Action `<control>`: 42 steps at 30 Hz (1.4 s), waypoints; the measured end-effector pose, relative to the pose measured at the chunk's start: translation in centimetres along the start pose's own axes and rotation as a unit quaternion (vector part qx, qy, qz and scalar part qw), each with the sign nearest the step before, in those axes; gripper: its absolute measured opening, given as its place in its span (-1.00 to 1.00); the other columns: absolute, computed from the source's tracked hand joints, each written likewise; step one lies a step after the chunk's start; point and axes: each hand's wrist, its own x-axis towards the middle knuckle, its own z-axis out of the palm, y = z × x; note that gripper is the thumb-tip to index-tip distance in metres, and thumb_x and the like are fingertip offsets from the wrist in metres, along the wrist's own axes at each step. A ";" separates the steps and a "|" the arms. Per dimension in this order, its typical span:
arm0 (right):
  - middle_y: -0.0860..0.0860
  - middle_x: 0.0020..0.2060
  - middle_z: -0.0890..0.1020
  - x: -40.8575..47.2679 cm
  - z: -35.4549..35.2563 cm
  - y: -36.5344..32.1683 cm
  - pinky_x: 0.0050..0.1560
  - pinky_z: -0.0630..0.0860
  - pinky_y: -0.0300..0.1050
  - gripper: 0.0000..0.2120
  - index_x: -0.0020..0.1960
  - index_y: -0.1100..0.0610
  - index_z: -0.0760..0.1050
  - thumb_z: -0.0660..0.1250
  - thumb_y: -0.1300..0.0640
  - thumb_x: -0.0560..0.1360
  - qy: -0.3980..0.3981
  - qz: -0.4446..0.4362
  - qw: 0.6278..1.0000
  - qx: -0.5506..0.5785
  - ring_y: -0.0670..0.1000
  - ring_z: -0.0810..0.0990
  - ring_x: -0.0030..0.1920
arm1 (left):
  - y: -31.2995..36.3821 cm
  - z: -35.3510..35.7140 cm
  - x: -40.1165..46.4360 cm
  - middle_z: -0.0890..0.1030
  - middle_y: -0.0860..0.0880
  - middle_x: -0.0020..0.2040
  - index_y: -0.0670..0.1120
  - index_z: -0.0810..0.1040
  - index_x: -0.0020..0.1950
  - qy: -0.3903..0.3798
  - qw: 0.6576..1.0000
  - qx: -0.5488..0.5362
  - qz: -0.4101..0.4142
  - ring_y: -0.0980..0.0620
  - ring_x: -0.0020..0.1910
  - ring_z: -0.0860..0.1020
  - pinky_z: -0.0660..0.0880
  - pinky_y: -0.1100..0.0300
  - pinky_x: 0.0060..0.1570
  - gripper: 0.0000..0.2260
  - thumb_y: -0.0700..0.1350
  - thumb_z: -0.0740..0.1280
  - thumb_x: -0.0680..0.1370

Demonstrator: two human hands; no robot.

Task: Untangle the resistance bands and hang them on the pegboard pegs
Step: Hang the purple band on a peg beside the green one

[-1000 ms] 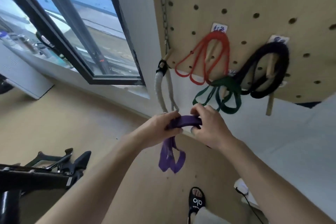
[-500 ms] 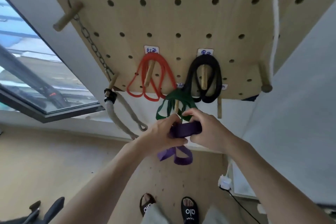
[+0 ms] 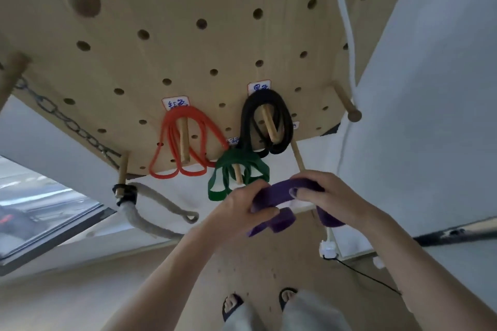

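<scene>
A folded purple band (image 3: 279,192) is stretched between both hands just below the wooden pegboard (image 3: 204,45). My left hand (image 3: 239,209) grips its left end, with a loop hanging under the thumb. My right hand (image 3: 328,196) pinches the right end, and another loop droops below that hand. On the board, a red band (image 3: 185,142), a black band (image 3: 265,121) and a green band (image 3: 236,172) each hang on a wooden peg. A bare peg (image 3: 297,154) sticks out right above the purple band.
A chain (image 3: 67,121) and a grey rope (image 3: 150,212) hang from a peg at the board's lower left. Another peg (image 3: 347,105) juts out at the right edge beside a white cord (image 3: 347,24). A window (image 3: 40,212) is at left, a white wall at right.
The view has swung right and closer to the pegboard. Both hands have lifted the purple band to just below the bare peg and pulled it wider apart.
</scene>
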 end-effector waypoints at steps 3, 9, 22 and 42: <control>-0.19 -0.43 0.52 0.3 -0.7 0.1 -0.13 0.34 -0.14 -0.64 -0.32 -0.16 0.53 0.25 -0.13 0.64 0.035 0.020 0.999 0.005 -0.18 0.49 -0.35 | 1.0 -1.0 1.9 0.60 0.05 -0.07 0.02 0.50 0.18 -0.014 0.999 0.006 0.042 0.12 -0.13 0.56 0.52 0.20 -0.11 -0.76 0.03 0.42 0.57; -0.01 -0.44 0.48 2.8 -2.2 2.1 -0.20 0.32 -0.13 -0.59 -0.33 0.04 0.41 0.27 -0.12 0.63 0.086 0.029 0.996 0.026 -0.07 0.46 -0.38 | 2.2 -0.8 5.3 0.59 0.02 -0.14 -0.02 0.54 0.19 -0.015 0.998 0.008 0.054 0.08 -0.17 0.54 0.48 0.19 -0.13 -0.77 -0.04 0.43 0.56; 0.08 -0.49 0.47 7.7 -5.0 5.6 -0.31 0.38 -0.13 -0.62 -0.25 0.19 0.44 0.33 -0.05 0.61 0.099 0.015 0.989 0.105 0.07 0.48 -0.43 | 1.8 2.4 8.5 0.58 0.07 0.01 -0.06 0.53 0.24 0.082 0.995 0.038 -0.035 0.26 -0.03 0.42 0.30 0.55 0.00 -0.66 -0.14 0.50 0.50; 0.00 -0.45 0.44 11.7 -5.6 10.1 -0.21 0.30 -0.10 -0.62 -0.27 0.14 0.36 0.21 -0.01 0.67 0.138 0.057 0.986 0.068 -0.03 0.42 -0.37 | -0.7 4.5 12.8 0.63 0.06 -0.07 0.15 0.54 0.10 0.104 0.979 -0.138 -0.106 0.13 -0.07 0.61 0.51 0.18 0.02 -0.73 -0.14 0.49 0.50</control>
